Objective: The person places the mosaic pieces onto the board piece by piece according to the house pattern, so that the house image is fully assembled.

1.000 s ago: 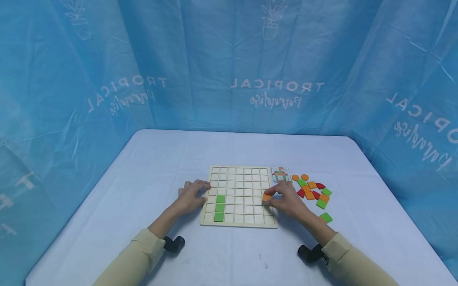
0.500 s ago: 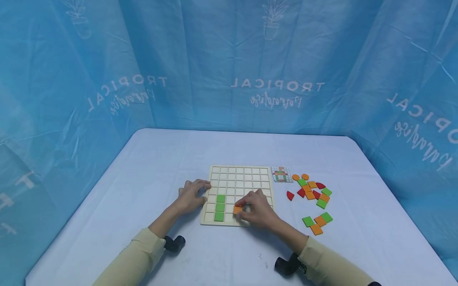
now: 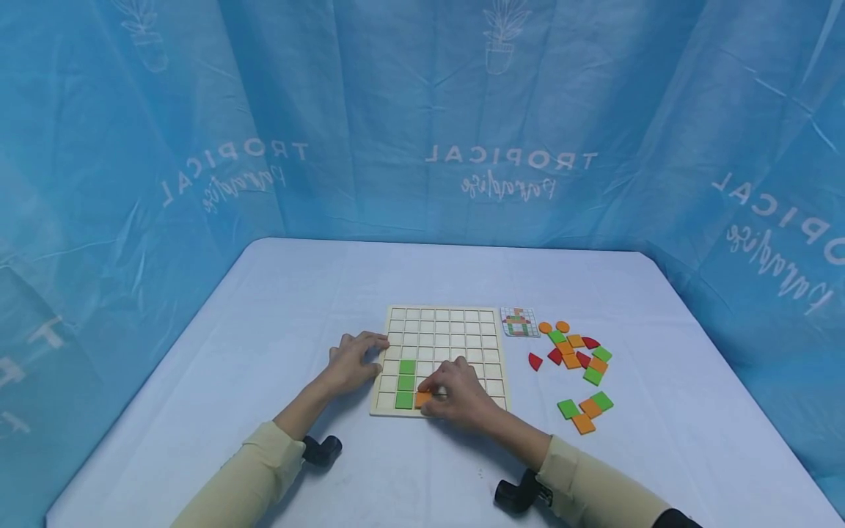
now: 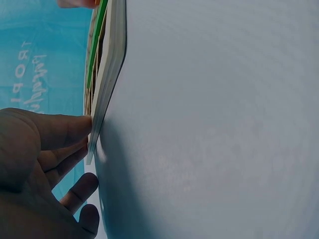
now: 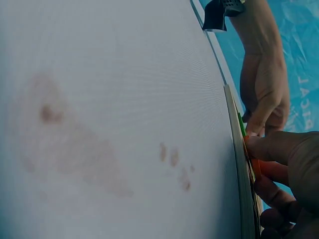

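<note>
The wooden grid board (image 3: 439,323) lies flat on the table. My left hand (image 3: 351,363) touches its left edge; in the left wrist view the thumb (image 4: 70,130) rests against that edge, fingers spread beyond. Three green square tiles (image 3: 405,383) form a column in the board's second column. My right hand (image 3: 460,396) pinches an orange square tile (image 3: 422,400) between thumb and fingers, at the bottom row just right of the lowest green tile. In the right wrist view the orange tile (image 5: 256,168) appears tilted or edge-on; whether it sits fully in its cell is hidden.
A small pattern card (image 3: 519,322) lies by the board's upper right corner. To its right are scattered orange discs (image 3: 562,327), red quarter-round pieces (image 3: 535,361), and orange and green squares (image 3: 593,376). Another small group of square tiles (image 3: 584,423) lies nearer. A blue curtain (image 3: 422,198) surrounds the table.
My right hand has carried the orange tile leftward and nearer, from the board's right side to the bottom row beside the green column. My left hand has stayed at the board's edge.
</note>
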`<state>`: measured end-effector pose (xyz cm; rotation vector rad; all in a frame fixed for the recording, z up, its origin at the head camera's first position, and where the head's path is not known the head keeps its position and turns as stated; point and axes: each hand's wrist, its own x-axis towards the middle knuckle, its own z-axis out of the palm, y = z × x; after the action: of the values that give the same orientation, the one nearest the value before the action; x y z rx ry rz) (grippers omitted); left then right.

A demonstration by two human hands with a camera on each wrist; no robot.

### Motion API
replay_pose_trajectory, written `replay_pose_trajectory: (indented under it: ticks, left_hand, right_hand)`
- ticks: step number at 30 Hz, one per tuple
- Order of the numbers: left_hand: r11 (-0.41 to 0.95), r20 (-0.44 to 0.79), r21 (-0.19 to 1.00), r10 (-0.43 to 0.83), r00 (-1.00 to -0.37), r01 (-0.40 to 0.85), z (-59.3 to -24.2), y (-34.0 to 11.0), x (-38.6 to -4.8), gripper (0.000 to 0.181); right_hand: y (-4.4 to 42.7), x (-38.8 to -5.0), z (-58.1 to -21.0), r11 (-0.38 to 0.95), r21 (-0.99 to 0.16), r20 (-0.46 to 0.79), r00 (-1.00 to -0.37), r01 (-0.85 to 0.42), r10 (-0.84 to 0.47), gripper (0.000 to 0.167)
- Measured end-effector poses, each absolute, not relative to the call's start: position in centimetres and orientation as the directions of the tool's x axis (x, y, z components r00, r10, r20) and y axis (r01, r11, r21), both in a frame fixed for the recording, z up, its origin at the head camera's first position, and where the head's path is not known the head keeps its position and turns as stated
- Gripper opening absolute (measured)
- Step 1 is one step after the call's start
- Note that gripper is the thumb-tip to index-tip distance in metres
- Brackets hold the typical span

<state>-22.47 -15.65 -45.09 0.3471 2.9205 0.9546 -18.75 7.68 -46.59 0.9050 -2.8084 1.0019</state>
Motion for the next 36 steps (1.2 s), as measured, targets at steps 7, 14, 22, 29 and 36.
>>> replay_pose_trajectory:
  ticks: [7, 14, 22, 29, 36]
  left_hand:
    - [0.781, 0.030, 0.591, 0.228, -0.973, 0.202, -45.0, -15.7, -22.3, 0.042]
    - [0.781, 0.034, 0.589, 0.232, -0.972, 0.207, -45.0, -15.7, -22.3, 0.042]
    - [0.786, 0.027, 0.586, 0.224, -0.974, 0.197, -45.1, -15.6, -22.4, 0.042]
    - [0.783, 0.024, 0.592, 0.220, -0.975, 0.191, -45.2, -15.5, -22.5, 0.042]
    - [0.779, 0.038, 0.592, 0.230, -0.973, 0.207, -45.2, -15.7, -22.4, 0.042]
  right_hand:
    - [7.6, -18.6, -46.5, 0.630, -0.561, 0.208, -0.828, -0.538, -0.521, 0.023]
    - [7.5, -18.4, -46.4, 0.637, -0.554, 0.203, -0.829, -0.536, -0.521, 0.023]
    - [7.7, -18.4, -46.3, 0.650, -0.534, 0.216, -0.831, -0.541, -0.513, 0.023]
    - [10.0, -18.9, -45.8, 0.647, -0.569, 0.253, -0.857, -0.507, -0.449, 0.025]
    - [15.4, -20.2, -45.3, 0.715, -0.597, 0.215, -0.931, -0.364, -0.294, 0.030]
